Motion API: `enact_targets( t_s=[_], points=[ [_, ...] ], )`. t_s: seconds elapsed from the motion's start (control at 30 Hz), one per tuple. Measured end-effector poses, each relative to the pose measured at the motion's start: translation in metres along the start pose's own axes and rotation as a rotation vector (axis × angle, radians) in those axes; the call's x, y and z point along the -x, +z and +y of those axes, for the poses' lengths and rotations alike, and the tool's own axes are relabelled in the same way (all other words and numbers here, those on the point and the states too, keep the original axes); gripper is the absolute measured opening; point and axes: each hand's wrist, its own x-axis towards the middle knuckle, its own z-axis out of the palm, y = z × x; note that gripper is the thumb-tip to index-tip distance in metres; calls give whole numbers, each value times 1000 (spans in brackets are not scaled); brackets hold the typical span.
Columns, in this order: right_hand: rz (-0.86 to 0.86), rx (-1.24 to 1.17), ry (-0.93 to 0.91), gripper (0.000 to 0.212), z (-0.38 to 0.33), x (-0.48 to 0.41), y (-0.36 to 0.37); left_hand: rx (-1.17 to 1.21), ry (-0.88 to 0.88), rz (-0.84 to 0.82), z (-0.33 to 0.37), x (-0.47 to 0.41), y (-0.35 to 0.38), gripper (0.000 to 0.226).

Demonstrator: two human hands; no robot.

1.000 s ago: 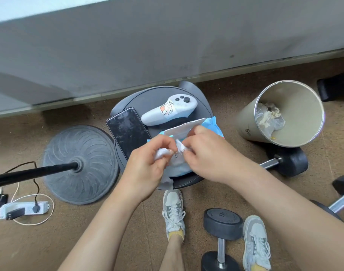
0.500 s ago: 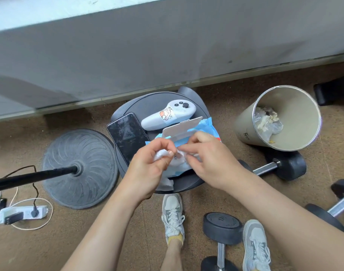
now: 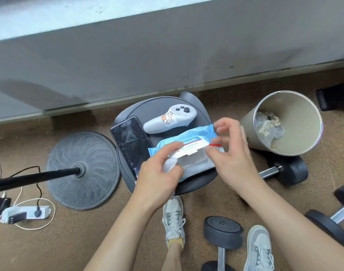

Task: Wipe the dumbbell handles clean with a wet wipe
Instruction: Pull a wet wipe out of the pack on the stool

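Above the stool (image 3: 157,108), left fingers (image 3: 167,150) pinch the wet wipe (image 3: 169,164).

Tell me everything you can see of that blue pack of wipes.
The wet wipe pack is a soft, flat pouch of crinkly blue plastic with white print. A stiff white flap with a red stripe sits over its opening and looks slightly lifted, with white showing beneath. The pack lies on a round dark stool, beside a black phone and a white controller. The left hand, gripping a crumpled white wipe, touches the flap's left end; the right hand has its fingers at the right end.
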Motion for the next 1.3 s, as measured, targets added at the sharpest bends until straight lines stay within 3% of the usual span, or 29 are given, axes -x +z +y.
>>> enact_targets(
  t_s=[0.07,0.23,0.33,0.4,0.47,0.5,0.57,0.67,0.73,0.8,0.9,1.03,1.13,1.3],
  points=[
    [-93,138,-154,42,3,8,-5,-197,-25,-92,4,6,-1,65],
    [-235,819,-441,34,10,25,-6,-683,-14,-218,18,12,1,77],
    [-337,1052,-436,47,11,36,2,-852,5,-220,19,13,15,79],
    [-386,1153,-393,43,3,37,7,-903,-31,-268,21,11,20,83],
    [-459,1162,-312,35,-11,30,6,-773,-142,-342,29,8,20,86],
    [-506,1096,-233,35,-16,24,3,-567,-216,-352,35,7,16,85],
    [-566,757,-29,35,-30,13,-8,-12,-303,-218,54,10,8,68],
    [-583,-261,294,32,-50,27,-37,865,-300,-82,76,21,-3,36],
    [-599,-606,373,48,-56,38,-49,1231,-268,-103,91,30,-7,37],
    [-548,-555,278,46,-63,54,-59,1203,-240,-42,100,36,-3,36],
    [-225,-506,293,8,-68,69,-75,875,-171,160,112,47,10,25],
    [-115,-657,372,30,-77,90,-121,857,-178,267,143,68,24,12],
    [-90,-779,468,33,-91,107,-164,823,-143,212,176,92,34,10],
    [-69,-736,457,22,-120,146,-256,398,3,135,233,155,52,38]
  ],
)
